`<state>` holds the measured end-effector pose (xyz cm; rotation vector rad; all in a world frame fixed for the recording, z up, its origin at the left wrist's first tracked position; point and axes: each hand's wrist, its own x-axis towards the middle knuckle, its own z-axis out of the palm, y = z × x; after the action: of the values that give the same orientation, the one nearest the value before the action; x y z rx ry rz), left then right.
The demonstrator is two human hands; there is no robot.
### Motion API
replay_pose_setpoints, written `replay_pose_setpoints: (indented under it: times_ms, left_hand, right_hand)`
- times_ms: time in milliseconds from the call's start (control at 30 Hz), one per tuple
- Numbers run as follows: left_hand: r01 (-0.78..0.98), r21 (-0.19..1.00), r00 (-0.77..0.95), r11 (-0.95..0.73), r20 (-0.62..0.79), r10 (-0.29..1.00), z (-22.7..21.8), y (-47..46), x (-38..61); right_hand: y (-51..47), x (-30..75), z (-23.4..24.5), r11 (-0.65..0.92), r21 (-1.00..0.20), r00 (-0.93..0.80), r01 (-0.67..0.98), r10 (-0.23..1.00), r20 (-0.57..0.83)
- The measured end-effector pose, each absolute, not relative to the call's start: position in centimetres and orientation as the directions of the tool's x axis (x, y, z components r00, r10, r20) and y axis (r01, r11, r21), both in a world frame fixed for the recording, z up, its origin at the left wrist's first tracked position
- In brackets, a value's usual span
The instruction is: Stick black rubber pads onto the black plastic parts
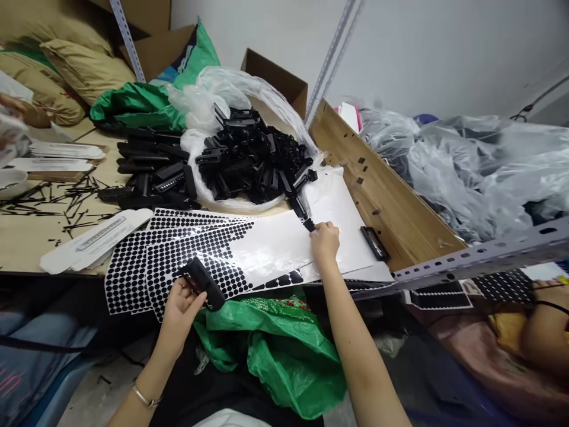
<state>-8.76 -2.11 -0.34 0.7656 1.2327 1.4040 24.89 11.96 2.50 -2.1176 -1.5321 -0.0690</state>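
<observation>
Holds a black casing (208, 284) between thumb and fingers of left hand (181, 305) at eight o'clock above dotted sheets (133, 267), bunches right hand (326, 242) narrowly at four o'clock beside a small black piece (309, 225), and cannot tell if gripping there.

Between the left hand (182, 308) and the right hand (326, 242), a low passage runs over flat white sheets dotted with black round stickers (195, 243). Ahead, a heap of small black plastic parts (253, 154) in a translucent plastic bag (284, 98) bars the way. A long brown wooden board (377, 190) limits reach rightward.
</observation>
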Motion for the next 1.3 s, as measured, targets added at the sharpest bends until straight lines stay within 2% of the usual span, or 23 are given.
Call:
replay_pose_setpoints:
  times_ms: [167, 267, 333, 367, 433, 500, 567, 633, 733, 800, 967, 1033, 1167, 1300]
  left_hand:
    - [-0.159, 0.985, -0.32, 0.068, -0.117, 0.94, -1.9, -0.1, -11.1]
    - [-0.152, 0.987, -0.339, 0.047, -0.097, 0.936, -2.0, 0.5, -11.9]
    - [-0.169, 0.985, -0.34, 0.031, -0.087, 0.936, -1.8, 0.6, -12.0]
    - [-0.183, 0.983, -0.335, 0.025, -0.086, 0.938, -1.6, 0.6, -11.9]
    - [-0.224, 0.974, -0.313, 0.018, -0.09, 0.945, -1.1, 0.4, -11.6]
    - [-0.272, 0.962, -0.267, 0.029, -0.104, 0.958, -0.4, 0.1, -11.2]
    - [-0.321, 0.943, -0.166, 0.081, -0.141, 0.976, 0.4, -0.3, -10.8]
    - [-0.383, 0.913, -0.028, 0.142, -0.165, 0.986, 1.2, -0.8, -10.5]
    - [-0.469, 0.86, 0.206, 0.201, -0.115, 0.972, 2.7, -1.8, -10.3]
    - [-0.501, 0.826, 0.366, 0.26, -0.071, 0.928, 3.6, -2.4, -10.4]
    - [-0.509, 0.76, 0.622, 0.404, 0.0, 0.783, 4.1, -3.7, -10.7]
    - [-0.488, 0.765, 0.656, 0.419, 0.005, 0.755, 3.8, -3.9, -10.5]
    - [-0.502, 0.75, 0.624, 0.43, -0.03, 0.781, 3.8, -4.3, -9.9]
    - [-0.562, 0.673, 0.611, 0.481, -0.054, 0.79, 4.3, -4.4, -9.7]
  right_hand:
    - [11.1, 24.3, 1.8, -0.14, -0.366, 0.289, 0.92, 0.873, 0.392]
    - [10.7, 23.9, 2.4, -0.023, -0.345, 0.202, 0.938, 0.847, 0.492]
    - [10.3, 23.0, 3.1, 0.085, -0.391, 0.169, 0.917, 0.804, 0.571]
    - [9.9, 22.4, 3.4, 0.146, -0.459, 0.179, 0.876, 0.786, 0.591]
    - [9.0, 20.5, 4.3, 0.264, -0.678, 0.224, 0.686, 0.81, 0.543]
    - [7.8, 18.2, 5.4, 0.291, -0.893, 0.177, 0.345, 0.914, 0.366]
    - [6.3, 15.8, 6.7, 0.157, -0.987, -0.023, 0.035, 0.987, 0.156]
    - [4.8, 13.7, 7.9, 0.012, -0.997, -0.208, -0.076, 0.978, 0.028]
    - [3.0, 11.3, 9.1, -0.119, -0.989, -0.374, -0.09, 0.924, -0.077]
    - [2.1, 10.1, 9.4, -0.141, -0.984, -0.406, -0.106, 0.91, -0.087]
    - [0.9, 8.4, 9.3, 0.0, -0.995, -0.327, -0.1, 0.944, 0.033]
    - [0.7, 8.2, 9.1, 0.049, -0.997, -0.299, -0.068, 0.952, 0.067]
    - [0.5, 8.1, 8.4, 0.118, -0.993, -0.164, -0.004, 0.98, 0.117]
    - [0.5, 7.9, 7.5, 0.07, -0.997, -0.093, -0.041, 0.993, 0.073]
